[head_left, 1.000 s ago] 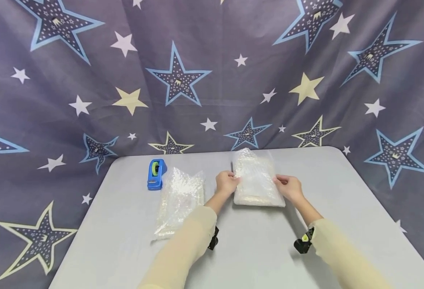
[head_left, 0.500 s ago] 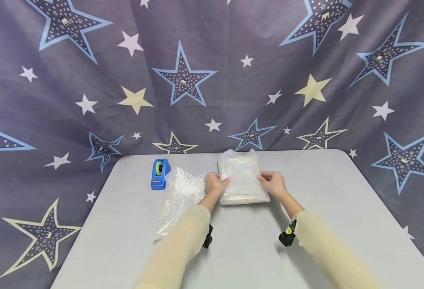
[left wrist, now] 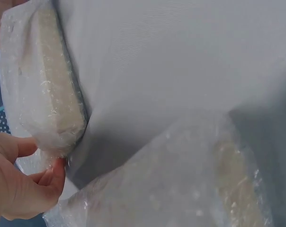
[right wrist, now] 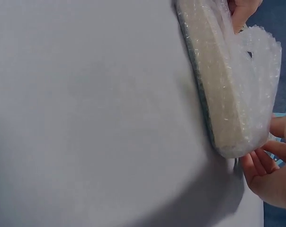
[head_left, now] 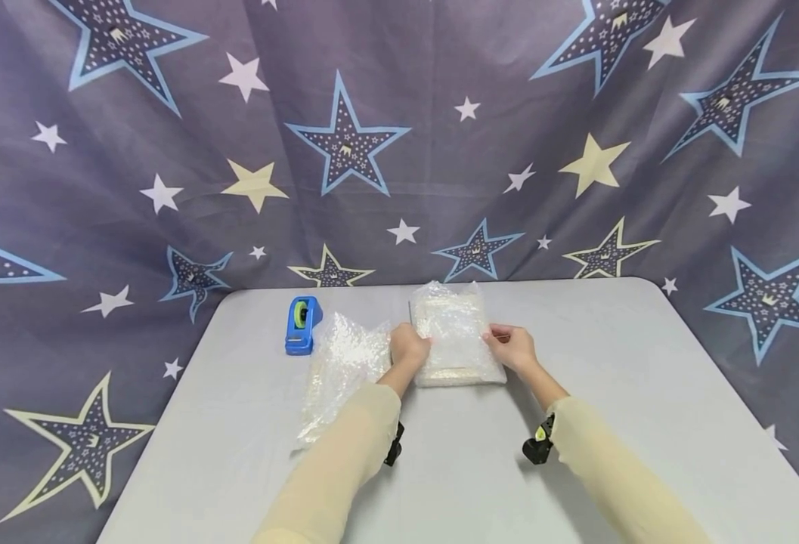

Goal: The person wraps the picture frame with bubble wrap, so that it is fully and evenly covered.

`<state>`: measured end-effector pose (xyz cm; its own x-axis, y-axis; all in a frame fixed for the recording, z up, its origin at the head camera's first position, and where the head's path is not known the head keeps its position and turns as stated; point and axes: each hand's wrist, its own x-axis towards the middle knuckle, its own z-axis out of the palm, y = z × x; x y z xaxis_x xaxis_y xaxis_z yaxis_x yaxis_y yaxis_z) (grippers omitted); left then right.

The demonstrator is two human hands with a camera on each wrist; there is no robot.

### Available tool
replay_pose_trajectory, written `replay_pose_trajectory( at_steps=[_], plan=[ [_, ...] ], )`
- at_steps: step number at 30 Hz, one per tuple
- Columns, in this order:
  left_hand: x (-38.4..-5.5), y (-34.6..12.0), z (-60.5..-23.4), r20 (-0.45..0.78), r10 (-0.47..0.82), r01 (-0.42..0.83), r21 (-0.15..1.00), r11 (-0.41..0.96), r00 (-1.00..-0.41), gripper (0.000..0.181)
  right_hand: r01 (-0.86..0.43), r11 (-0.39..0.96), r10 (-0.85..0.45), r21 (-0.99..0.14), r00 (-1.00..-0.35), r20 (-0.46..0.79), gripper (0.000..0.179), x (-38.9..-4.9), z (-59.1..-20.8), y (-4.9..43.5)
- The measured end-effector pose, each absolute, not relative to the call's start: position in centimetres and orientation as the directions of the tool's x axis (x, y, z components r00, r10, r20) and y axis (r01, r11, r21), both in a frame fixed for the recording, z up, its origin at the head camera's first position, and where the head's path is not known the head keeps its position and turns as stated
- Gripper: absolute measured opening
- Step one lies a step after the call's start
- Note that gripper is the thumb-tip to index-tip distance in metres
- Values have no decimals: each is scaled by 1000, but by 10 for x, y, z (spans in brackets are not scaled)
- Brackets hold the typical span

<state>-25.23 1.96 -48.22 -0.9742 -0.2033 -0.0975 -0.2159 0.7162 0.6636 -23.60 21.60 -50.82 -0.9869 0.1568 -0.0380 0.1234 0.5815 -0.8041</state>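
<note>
A flat, pale, block-like item in a clear bubble wrap bag (head_left: 459, 340) lies near the table's back edge. My left hand (head_left: 409, 346) pinches the bag's left side; in the left wrist view its thumb and fingers (left wrist: 58, 175) meet on loose wrap beside the item. On the opposite side my right hand (head_left: 513, 348) pinches the edge, with the thumb above and fingers below in the right wrist view. What exactly is inside the wrap cannot be made out.
A second bubble wrap bag (head_left: 341, 378) with something pale inside lies left of the first, partly behind my left arm. Beyond it stands a blue tape dispenser (head_left: 300, 329) with a green core. A star-patterned curtain (head_left: 433, 151) hangs behind the white table (head_left: 617, 363).
Over the last second both hands and the held bubble wrap bag have shifted left in view, toward the second bag. Within the last half second almost nothing moved.
</note>
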Motion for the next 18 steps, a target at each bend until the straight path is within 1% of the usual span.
replay_pose_trajectory(
  at_steps=[4, 7, 10, 14, 18],
  plan=[
    [-251, 18, -479, -103, -137, -171, 626, 761, -985, 24, 122, 588, 147, -800, -988, -43, 41, -238, -508, 217],
    [-252, 15, -477, -89, -80, -117, 599, 792, -993, 21, 143, 576, 138, -805, -987, -76, 41, -239, -507, 219],
    [-254, 9, -474, -93, -26, -76, 590, 804, -995, 21, 150, 575, 124, -804, -988, -95, 41, -237, -505, 223],
    [-257, -5, -464, -99, 58, -14, 605, 796, -993, 30, 106, 606, 100, -788, -993, -57, 41, -232, -501, 231],
    [-257, -34, -451, -14, 158, 122, 570, 813, -987, 40, 26, 631, 61, -776, -998, 16, 43, -226, -491, 242]
  ],
)
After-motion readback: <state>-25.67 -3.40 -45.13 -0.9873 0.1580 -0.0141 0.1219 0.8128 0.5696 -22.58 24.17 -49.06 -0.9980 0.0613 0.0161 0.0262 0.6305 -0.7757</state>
